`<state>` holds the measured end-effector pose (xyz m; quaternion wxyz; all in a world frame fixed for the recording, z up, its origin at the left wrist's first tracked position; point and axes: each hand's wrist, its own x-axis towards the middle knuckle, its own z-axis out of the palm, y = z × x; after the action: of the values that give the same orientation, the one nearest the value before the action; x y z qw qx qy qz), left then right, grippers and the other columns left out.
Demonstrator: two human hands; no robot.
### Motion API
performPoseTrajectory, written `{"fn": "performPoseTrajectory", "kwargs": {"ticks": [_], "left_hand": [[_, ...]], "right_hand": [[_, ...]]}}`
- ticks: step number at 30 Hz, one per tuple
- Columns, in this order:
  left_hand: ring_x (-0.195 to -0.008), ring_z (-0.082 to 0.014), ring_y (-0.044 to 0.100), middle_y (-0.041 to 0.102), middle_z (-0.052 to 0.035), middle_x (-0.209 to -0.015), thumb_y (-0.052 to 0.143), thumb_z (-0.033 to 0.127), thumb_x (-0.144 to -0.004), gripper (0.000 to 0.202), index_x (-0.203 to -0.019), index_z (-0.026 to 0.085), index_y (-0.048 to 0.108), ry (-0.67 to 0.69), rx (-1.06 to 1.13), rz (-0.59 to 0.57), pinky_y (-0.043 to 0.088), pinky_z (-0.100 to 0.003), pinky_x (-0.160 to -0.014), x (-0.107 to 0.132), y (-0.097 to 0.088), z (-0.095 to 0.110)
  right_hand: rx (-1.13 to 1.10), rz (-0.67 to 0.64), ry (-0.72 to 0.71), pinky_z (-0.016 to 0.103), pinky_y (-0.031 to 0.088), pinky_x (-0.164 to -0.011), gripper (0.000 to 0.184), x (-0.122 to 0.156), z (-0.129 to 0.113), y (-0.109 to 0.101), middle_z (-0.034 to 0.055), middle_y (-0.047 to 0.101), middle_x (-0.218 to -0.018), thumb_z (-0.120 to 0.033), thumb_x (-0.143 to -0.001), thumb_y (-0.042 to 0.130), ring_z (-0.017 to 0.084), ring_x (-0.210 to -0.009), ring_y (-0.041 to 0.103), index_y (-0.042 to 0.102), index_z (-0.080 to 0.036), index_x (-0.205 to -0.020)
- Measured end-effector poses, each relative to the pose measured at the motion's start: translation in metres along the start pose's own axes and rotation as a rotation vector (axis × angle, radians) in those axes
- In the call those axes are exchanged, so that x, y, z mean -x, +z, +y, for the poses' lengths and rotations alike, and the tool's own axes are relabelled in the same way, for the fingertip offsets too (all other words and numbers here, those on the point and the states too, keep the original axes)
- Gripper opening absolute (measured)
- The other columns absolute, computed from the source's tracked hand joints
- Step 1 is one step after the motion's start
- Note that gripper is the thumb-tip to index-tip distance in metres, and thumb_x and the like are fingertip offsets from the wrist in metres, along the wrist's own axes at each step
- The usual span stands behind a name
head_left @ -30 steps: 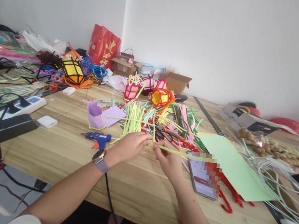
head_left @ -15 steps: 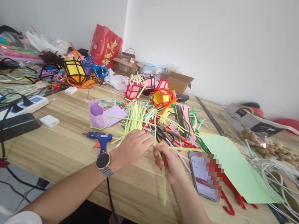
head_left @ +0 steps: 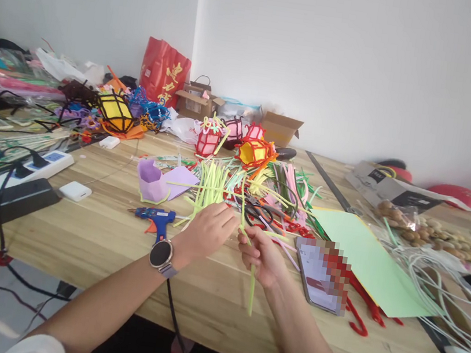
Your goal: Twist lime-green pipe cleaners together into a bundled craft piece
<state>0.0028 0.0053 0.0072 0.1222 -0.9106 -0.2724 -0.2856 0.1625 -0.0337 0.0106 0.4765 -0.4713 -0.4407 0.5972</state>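
Note:
My left hand [head_left: 210, 231], with a watch at the wrist, is closed with its back toward me; its fingertips meet yellow-green pipe cleaners where they cross. Pinched in my right hand [head_left: 264, 253] is a yellow-green pipe cleaner [head_left: 251, 295], its lower end hanging below the fingers. Just behind the left hand lies a bundle of yellow-green pipe cleaners [head_left: 211, 182]. A blue glue gun [head_left: 157, 219] rests left of that hand. Farther back stands a purple hexagonal cup shape [head_left: 152, 182] with yellow-green edging at its base, beside a flat purple sheet [head_left: 181, 180].
Several small lanterns [head_left: 256, 153] and coloured pipe cleaners lie toward the back. Scissors [head_left: 259, 212] lie behind my hands. On the right are a phone [head_left: 315, 278], red pipe cleaners [head_left: 357, 322] and a pale green sheet [head_left: 372, 263]. A power strip [head_left: 50, 165] lies left.
The hanging end of the pipe cleaner in my right hand has swung slightly left and now hangs more upright. Both hands stay close together in nearly the same place.

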Motion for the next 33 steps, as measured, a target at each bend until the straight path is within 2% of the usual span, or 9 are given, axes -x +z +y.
{"fn": "performPoseTrajectory", "kwargs": {"ticks": [2,6,10,14,18,21,25,28,33], "left_hand": [[-0.083,-0.0218,0.052,0.061,-0.0078,-0.085,0.035,0.018,-0.095,0.026,-0.089,0.015,0.06,-0.034,0.018,0.015,0.043,-0.036,-0.075,0.0,0.001,0.001],[-0.093,-0.0193,0.057,0.065,-0.0071,-0.098,0.04,0.02,-0.094,0.021,-0.094,0.016,0.061,-0.133,0.343,0.013,0.045,-0.032,-0.082,-0.005,0.001,-0.004],[-0.085,-0.0157,0.059,0.065,-0.0037,-0.088,0.041,0.02,-0.094,0.023,-0.085,0.017,0.061,-0.149,0.526,-0.111,0.046,-0.027,-0.076,-0.006,0.001,-0.009],[-0.086,-0.0189,0.056,0.062,-0.0057,-0.087,0.04,0.019,-0.094,0.022,-0.086,0.015,0.06,-0.109,0.3,-0.062,0.045,-0.032,-0.08,-0.003,0.002,-0.005],[-0.082,-0.0215,0.051,0.059,-0.0076,-0.084,0.034,0.017,-0.094,0.026,-0.088,0.014,0.059,0.01,0.031,-0.038,0.043,-0.037,-0.077,0.001,0.002,0.002],[-0.083,-0.0214,0.051,0.06,-0.0077,-0.085,0.035,0.019,-0.095,0.026,-0.091,0.015,0.06,-0.029,0.049,-0.012,0.044,-0.037,-0.077,0.0,0.002,0.004],[-0.091,-0.0187,0.056,0.065,-0.0067,-0.094,0.038,0.021,-0.095,0.024,-0.098,0.017,0.062,-0.14,0.381,-0.018,0.046,-0.033,-0.081,-0.004,0.002,-0.002],[-0.086,-0.0158,0.059,0.066,-0.0039,-0.089,0.041,0.02,-0.094,0.022,-0.094,0.017,0.063,-0.187,0.577,-0.084,0.047,-0.029,-0.078,-0.006,0.001,-0.007],[-0.083,-0.0181,0.055,0.061,-0.005,-0.085,0.039,0.02,-0.094,0.023,-0.085,0.017,0.06,-0.17,0.344,-0.037,0.046,-0.032,-0.076,-0.003,0.001,-0.002]], "right_hand": [[0.037,0.01,-0.014,0.02,0.014,-0.034,0.027,-0.001,0.0,-0.001,-0.0066,0.04,-0.047,-0.044,-0.072,0.056,0.005,-0.036,0.018,0.05,-0.02,-0.06],[0.554,0.195,-0.481,0.023,0.034,-0.046,0.019,0.002,-0.002,-0.009,-0.0019,0.051,-0.054,-0.036,-0.078,0.056,0.011,-0.046,0.043,0.059,-0.02,-0.068],[0.86,0.154,-0.755,0.027,0.042,-0.061,0.01,0.005,-0.002,-0.013,0.0038,0.062,-0.071,-0.026,-0.078,0.055,0.016,-0.065,0.056,0.064,-0.021,-0.077],[0.497,0.202,-0.44,0.022,0.032,-0.044,0.014,0.001,0.002,-0.006,-0.0028,0.049,-0.053,-0.03,-0.074,0.059,0.01,-0.045,0.041,0.055,-0.021,-0.065],[0.06,-0.041,-0.041,0.02,0.014,-0.032,0.028,-0.002,0.003,0.0,-0.0062,0.041,-0.05,-0.044,-0.07,0.056,0.005,-0.036,0.017,0.044,-0.022,-0.058],[0.084,-0.023,-0.089,0.019,0.017,-0.033,0.025,0.0,0.0,-0.002,-0.0055,0.044,-0.054,-0.042,-0.071,0.055,0.005,-0.036,0.02,0.044,-0.022,-0.06],[0.595,0.151,-0.531,0.023,0.036,-0.049,0.013,0.004,-0.005,-0.012,-0.0016,0.052,-0.059,-0.03,-0.076,0.056,0.011,-0.051,0.046,0.055,-0.021,-0.067],[0.871,0.127,-0.716,0.027,0.04,-0.06,0.009,0.005,-0.007,-0.016,0.0031,0.06,-0.069,-0.026,-0.077,0.054,0.016,-0.066,0.055,0.06,-0.021,-0.071],[0.535,0.15,-0.431,0.023,0.034,-0.045,0.015,0.003,-0.004,-0.008,-0.0011,0.057,-0.061,-0.032,-0.074,0.058,0.011,-0.047,0.044,0.056,-0.021,-0.066]]}}
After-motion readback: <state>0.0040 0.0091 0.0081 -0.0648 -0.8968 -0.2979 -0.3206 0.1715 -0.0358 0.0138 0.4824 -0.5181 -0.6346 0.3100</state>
